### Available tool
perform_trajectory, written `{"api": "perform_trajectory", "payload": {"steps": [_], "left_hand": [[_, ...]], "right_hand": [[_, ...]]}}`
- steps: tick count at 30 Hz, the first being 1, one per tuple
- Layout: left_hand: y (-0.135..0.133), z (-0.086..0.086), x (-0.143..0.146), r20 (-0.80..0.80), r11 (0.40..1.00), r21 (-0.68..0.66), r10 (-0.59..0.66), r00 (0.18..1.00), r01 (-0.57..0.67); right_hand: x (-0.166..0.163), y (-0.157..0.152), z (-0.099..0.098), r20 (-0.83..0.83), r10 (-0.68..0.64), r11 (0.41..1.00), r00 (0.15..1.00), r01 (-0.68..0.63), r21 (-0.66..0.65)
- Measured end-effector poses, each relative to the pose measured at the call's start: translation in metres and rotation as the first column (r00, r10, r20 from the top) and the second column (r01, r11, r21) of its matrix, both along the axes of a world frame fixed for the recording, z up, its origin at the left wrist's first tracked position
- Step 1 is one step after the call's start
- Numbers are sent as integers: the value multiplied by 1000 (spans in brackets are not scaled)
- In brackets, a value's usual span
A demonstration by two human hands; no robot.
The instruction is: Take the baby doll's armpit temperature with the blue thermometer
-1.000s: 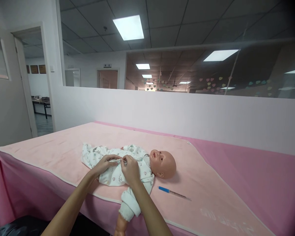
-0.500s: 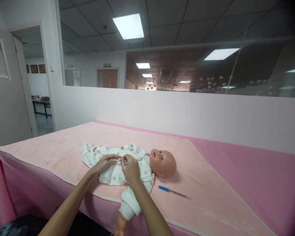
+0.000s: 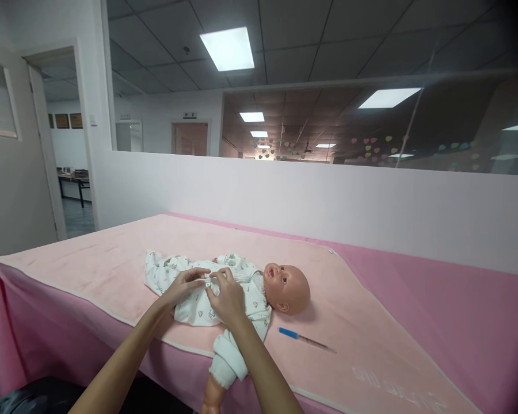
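Note:
A baby doll lies on its back, its head to the right, dressed in a white printed romper. My left hand rests on the romper's front, with the cloth edge between its thumb and fingers. Beside it, my right hand is over the doll's chest, thumb and fingers apart near the same edge. A small fastener shows between the hands; whether it is closed I cannot tell. One sleeved arm of the doll reaches toward me, under my right forearm.
A blue-capped pen-like stick lies right of the doll, near its head. Under everything is a pale pink mat on a darker pink tablecloth. Behind the table runs a white wall with a window above. An open doorway is at left.
My right thumb and fingers, pinched at the romper's edge before, have parted and shifted slightly left. My left hand stays almost in place. The doll and the stick lie as before.

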State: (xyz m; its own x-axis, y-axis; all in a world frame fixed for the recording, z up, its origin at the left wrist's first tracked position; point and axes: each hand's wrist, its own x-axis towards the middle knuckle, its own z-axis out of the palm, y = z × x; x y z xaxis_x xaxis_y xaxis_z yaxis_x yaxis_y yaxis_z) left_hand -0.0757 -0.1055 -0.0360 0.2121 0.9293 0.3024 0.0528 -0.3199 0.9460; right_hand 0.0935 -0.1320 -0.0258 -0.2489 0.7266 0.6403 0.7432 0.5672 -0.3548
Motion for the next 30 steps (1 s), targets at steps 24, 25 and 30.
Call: {"api": "perform_trajectory", "payload": {"steps": [24,25,30], "left_hand": [[6,-5,-2,24,999,9,54,998,-54],[6,-5,-2,29,999,6,52,998,-52],[4,-5,-1,89,1000,-13,27,996,-26]], "right_hand": [[-1,3,-2,40,-31,999,999,32,-22],[-1,3,-2,42,-28,999,999,29,-20],[-1,3,-1,59,-17,1000,998,17,-12]]}}
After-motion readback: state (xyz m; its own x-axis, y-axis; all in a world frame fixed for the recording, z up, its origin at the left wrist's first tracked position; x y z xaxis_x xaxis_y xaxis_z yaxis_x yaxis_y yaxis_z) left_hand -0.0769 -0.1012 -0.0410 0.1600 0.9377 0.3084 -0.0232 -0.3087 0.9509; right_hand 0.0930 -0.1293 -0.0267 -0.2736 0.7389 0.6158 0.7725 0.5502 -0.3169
